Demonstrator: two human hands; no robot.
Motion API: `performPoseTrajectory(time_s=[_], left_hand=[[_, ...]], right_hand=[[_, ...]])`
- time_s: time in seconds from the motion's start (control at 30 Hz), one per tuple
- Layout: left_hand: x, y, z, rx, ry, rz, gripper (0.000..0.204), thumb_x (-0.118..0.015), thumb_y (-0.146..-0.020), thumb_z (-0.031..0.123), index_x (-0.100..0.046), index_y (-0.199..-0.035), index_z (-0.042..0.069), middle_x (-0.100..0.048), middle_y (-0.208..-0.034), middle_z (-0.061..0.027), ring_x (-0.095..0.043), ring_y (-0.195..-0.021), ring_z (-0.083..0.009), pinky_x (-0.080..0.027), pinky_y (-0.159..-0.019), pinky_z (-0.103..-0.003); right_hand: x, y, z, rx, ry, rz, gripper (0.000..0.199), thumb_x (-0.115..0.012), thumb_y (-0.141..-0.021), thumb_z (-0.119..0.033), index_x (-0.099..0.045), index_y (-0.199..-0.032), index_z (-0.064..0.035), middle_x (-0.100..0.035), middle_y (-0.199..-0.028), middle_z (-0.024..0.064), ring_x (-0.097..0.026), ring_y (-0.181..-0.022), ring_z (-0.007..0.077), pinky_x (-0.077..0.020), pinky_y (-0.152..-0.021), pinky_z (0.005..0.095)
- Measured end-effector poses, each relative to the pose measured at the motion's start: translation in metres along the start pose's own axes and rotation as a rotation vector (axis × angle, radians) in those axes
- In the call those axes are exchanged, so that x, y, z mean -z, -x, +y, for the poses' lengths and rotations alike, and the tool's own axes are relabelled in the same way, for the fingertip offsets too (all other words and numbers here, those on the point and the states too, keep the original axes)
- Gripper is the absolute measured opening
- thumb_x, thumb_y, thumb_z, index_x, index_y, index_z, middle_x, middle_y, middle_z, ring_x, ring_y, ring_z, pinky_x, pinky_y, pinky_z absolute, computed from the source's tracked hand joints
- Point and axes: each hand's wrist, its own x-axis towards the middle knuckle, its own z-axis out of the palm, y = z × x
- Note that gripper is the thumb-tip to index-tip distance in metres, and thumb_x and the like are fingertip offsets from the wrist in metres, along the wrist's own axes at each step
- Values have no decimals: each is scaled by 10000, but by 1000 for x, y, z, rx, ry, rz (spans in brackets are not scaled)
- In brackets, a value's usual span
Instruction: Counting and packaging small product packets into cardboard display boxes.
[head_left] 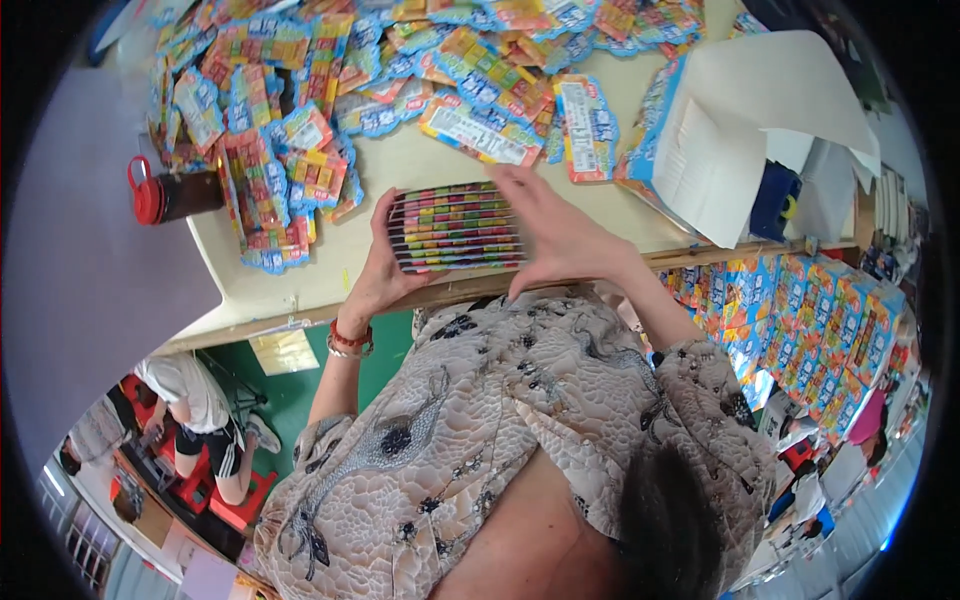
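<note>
Between my two hands, at the table's front edge, is a neat stack of candy packs [457,228], seen edge-on as many thin layers in red, green and yellow. My left hand [382,262] is closed around the left end, its thumb up the side and its fingers underneath. Cupping the right end is my right hand [565,228], with fingers at the upper corner and thumb at the lower one. Beyond the stack lie loose flat candy packs [490,85] with blue wavy borders, some face down. To the right stands an open carton [720,130] with white flaps raised.
A dark bottle with a red lid [148,192] lies at the table's left. Inside the carton's side area sits a dark blue object [776,200]. Printed blue cartons [800,320] are piled at the right. A seated person [200,410] is at lower left.
</note>
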Motion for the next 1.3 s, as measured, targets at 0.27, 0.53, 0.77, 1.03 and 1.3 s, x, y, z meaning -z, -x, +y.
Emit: performPoseTrajectory(time_s=[0.27,0.53,0.77,1.03,1.3], left_hand=[[7,1,2,20,83,-109,1341,-906,-587,87,64,-1512,110,-239,-1485,-150,-339,-1354,-299,-318,-1118,-427],[0,-31,46,-47,-212,-150,1212,-904,-481,145,-217,-1477,77,-382,-1308,-175,-428,-1225,-348,-383,-1057,-405],[-79,-182,169,-691,-454,-224,919,-825,-521,241,-410,-1319,57,-482,-1184,-210,-469,-1137,-399,-411,-987,-443],[-153,-281,148,-653,-528,-622,928,-836,-542,348,-420,-1309,29,-498,-1228,-202,-473,-1178,-361,-367,-1040,-417],[-179,-269,122,-737,-673,-674,961,-809,-569,400,-343,-1327,36,-504,-1212,-173,-460,-1233,-340,-154,-1169,-514]], right_hand=[[-28,8,-1,-61,57,97,1003,-797,-539,-139,-310,-1414,-101,-363,-1310,231,-441,-1196,434,-423,-1000,469],[5,49,-12,-19,115,238,974,-823,-547,-187,-359,-1400,-114,-399,-1285,217,-458,-1186,414,-409,-1014,465],[132,136,-7,-254,252,526,995,-845,-548,-170,-335,-1394,-47,-431,-1317,161,-413,-1280,323,-350,-1075,374],[139,178,64,-453,270,500,1068,-841,-596,-276,-248,-1456,-51,-379,-1394,180,-361,-1340,321,-270,-1133,389],[130,196,64,-565,510,349,1068,-821,-612,-344,-232,-1476,-125,-402,-1357,134,-374,-1312,344,-198,-1120,578]])
